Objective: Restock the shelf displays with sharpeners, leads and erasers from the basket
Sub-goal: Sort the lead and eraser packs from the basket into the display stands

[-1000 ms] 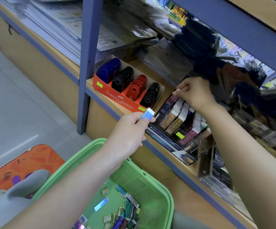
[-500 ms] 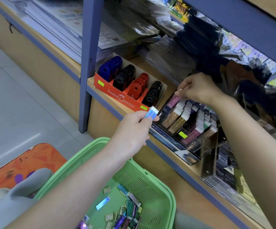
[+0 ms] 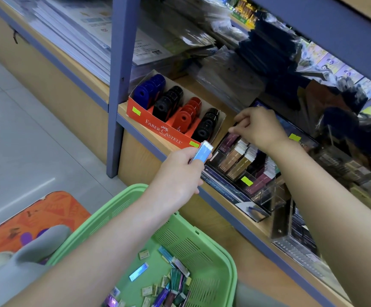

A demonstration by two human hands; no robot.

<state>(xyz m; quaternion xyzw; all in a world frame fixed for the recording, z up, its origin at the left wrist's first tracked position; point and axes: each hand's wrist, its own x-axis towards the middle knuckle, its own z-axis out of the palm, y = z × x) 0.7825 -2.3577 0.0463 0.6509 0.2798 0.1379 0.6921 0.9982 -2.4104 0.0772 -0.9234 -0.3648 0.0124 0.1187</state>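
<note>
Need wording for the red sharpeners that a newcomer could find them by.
Find the blue post; the Faber-Castell box sits just right of its foot. Of its four rows, the red sharpeners are third from the post, the only red row, flanked by black ones.

The upper shelf (image 3: 326,29) hangs low over the lead display (image 3: 235,160). The right hand (image 3: 261,127) covers its back rows, and the left hand (image 3: 178,173) with a blue case (image 3: 202,152) blocks the front corner. The sharpener box (image 3: 164,130) stands just beside it.

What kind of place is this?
Likely a stationery shop: a Faber-Castell sharpener display box with price stickers, an acrylic rack of lead cases, and a green basket of loose stock.
</note>
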